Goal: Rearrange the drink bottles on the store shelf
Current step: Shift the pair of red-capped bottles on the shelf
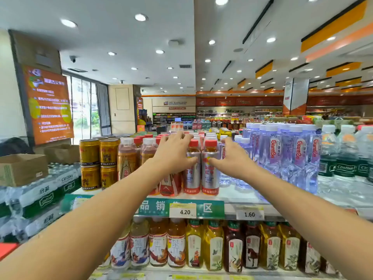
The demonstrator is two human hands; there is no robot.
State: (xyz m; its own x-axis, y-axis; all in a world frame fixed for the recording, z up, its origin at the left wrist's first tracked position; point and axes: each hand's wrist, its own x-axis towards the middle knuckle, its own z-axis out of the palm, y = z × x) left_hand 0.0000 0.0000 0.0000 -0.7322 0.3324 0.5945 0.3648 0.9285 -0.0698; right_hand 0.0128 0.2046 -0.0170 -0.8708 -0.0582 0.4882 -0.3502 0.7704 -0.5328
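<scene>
1. Two silver bottles (201,168) stand side by side at the top shelf (232,196) front edge.
2. Stacked cans (99,163) at nine o'clock of them.
3. Water bottles (286,152) at three o'clock.
4. Tea bottles (201,245) on the shelf below, six o'clock.

Cardboard box (21,168) atop shrink-wrapped packs, orange wall poster (48,105) behind

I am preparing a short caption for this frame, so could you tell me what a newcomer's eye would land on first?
First, the two bare arms reaching in from below, with the left hand and right hand on either side of two red-capped silver bottles at the top shelf's front edge. Next, the block of purple-tinted water bottles just right of them, and the stacked gold cans to the left.
</scene>
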